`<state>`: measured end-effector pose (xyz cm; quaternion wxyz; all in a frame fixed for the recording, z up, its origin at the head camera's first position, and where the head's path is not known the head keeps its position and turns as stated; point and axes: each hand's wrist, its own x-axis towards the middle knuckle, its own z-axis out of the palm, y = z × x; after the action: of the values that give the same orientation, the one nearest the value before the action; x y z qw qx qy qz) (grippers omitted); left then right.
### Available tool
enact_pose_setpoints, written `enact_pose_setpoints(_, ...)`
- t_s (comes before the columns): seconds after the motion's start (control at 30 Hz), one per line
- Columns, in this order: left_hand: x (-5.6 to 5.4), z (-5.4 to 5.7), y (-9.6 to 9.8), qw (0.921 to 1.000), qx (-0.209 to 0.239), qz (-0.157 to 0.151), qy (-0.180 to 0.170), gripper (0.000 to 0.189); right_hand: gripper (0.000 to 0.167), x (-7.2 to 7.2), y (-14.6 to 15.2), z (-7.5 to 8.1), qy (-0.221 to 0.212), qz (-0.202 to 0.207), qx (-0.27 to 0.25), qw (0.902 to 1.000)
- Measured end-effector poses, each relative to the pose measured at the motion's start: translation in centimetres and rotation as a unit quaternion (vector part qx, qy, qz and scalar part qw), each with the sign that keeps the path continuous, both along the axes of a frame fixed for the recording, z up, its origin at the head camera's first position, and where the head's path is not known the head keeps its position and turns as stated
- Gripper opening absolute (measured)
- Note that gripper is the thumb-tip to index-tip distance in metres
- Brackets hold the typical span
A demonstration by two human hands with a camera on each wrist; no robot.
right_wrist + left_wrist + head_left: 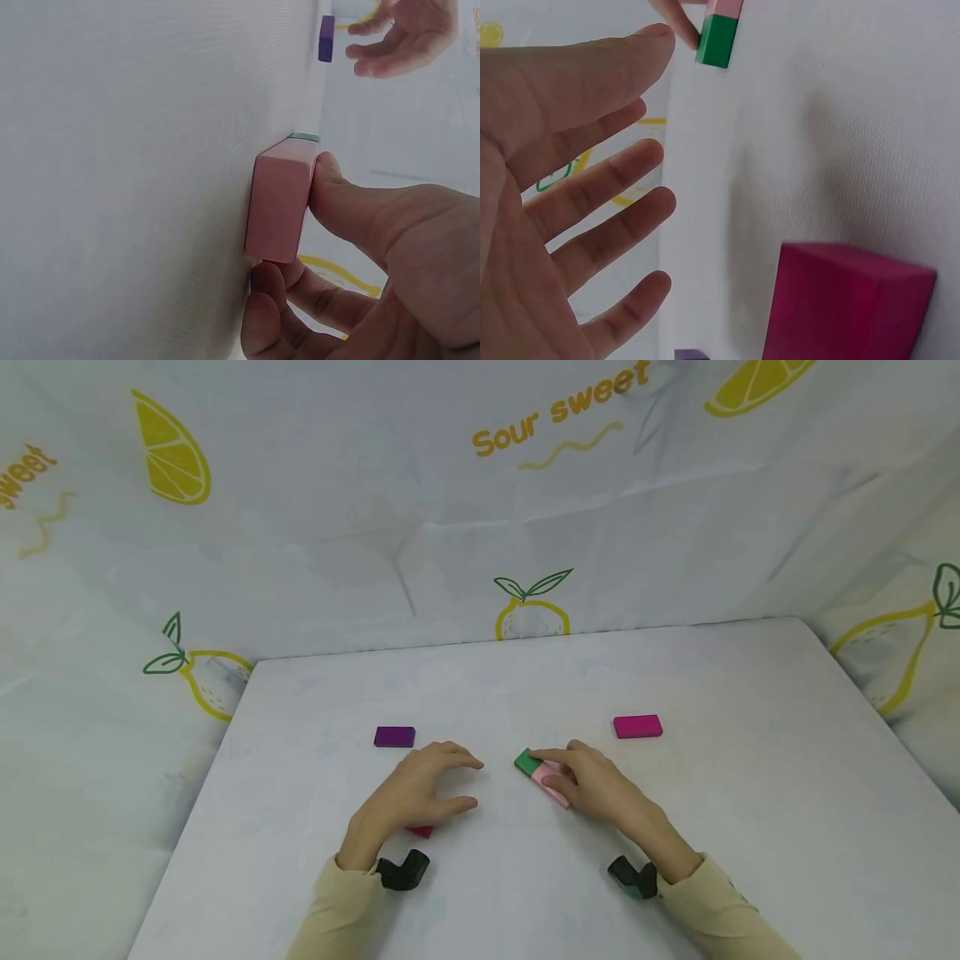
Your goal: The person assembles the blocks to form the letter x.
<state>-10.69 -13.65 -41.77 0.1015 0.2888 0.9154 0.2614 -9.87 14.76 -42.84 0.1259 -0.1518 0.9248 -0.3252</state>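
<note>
My right hand holds a small rectangular block, green at its far end and pink along the rest, lying slantwise on the white table. In the right wrist view the thumb presses the pink block's upper face, while curled fingers lie along its side. My left hand hovers left of it, thumb and fingers spread with nothing between them. Under the left wrist a crimson block shows only partly in the head view; the left wrist view shows more of this crimson block.
A purple block lies on the table beyond my left hand. A magenta block lies beyond my right hand. Behind the table's back edge hangs a white cloth printed with lemons.
</note>
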Motion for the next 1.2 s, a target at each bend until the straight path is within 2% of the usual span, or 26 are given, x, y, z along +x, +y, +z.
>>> enact_pose_setpoints(0.37, 0.8, 0.1, -3.6, 0.9998, 0.017, 0.008, 0.006, 0.040, 0.042, -0.2, 0.3, -0.3, 0.022, 0.013, -0.004, 0.9997)
enact_pose_setpoints(0.57, 1.2, 0.1, -5.1, 0.9994, 0.019, 0.027, -0.008, 0.040, 0.042, -0.3, 0.2, -0.1, 0.019, 0.010, -0.005, 0.9998)
enact_pose_setpoints(0.67, 1.4, 0.0, -5.7, 0.9996, 0.012, 0.025, -0.006, 0.038, 0.042, -0.2, 0.1, -0.1, 0.017, 0.007, -0.005, 0.9998)
enact_pose_setpoints(0.87, 2.1, -0.2, -6.5, 0.9996, -0.015, 0.016, -0.019, 0.036, 0.042, -0.2, 0.2, -0.3, 0.019, 0.008, -0.004, 0.9998)
enact_pose_setpoints(1.03, 2.6, -0.4, -6.6, 0.9986, -0.025, 0.024, -0.038, 0.036, 0.042, -0.1, 0.1, -0.2, 0.014, 0.004, -0.001, 0.9999)
enact_pose_setpoints(1.2, 2.9, -0.6, -6.7, 0.9987, -0.030, 0.023, -0.034, 0.035, 0.042, 0.0, 0.1, -0.2, 0.006, -0.002, 0.004, 1.0000)
